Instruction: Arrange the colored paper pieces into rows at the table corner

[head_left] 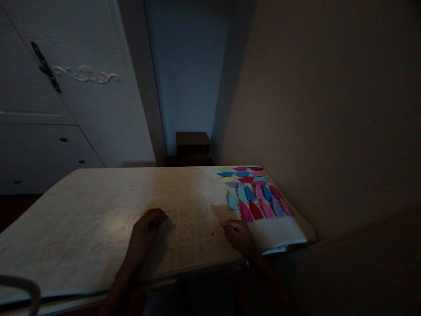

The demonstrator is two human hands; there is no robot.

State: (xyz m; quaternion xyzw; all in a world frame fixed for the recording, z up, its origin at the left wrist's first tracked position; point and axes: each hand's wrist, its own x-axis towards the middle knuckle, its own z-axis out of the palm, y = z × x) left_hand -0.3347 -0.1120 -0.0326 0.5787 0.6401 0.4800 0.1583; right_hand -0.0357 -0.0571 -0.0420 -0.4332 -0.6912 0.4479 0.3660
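Observation:
My left hand (150, 224) is over the middle of the table, its fingers curled in and a ring on one finger. If anything is in it, I cannot make it out in the dim light. Closer to the right edge, my right hand (239, 236) has its fingers bent and pinched together near the white sheet (276, 230); what they hold, if anything, is too small to see. Rows of folded, pointed paper pieces (256, 210) in pink, red, blue, purple, yellow and pale green lie on that sheet, just beyond my right hand.
The pale patterned table (88, 210) stretches left and away, with a tiny dark speck (212, 233) between my hands. A wall (312, 109) borders the right side. White cabinets (98, 118) stand behind left, and a brown box-like piece of furniture (192, 139) sits far back. A curved grey bar (23, 283) shows lower left.

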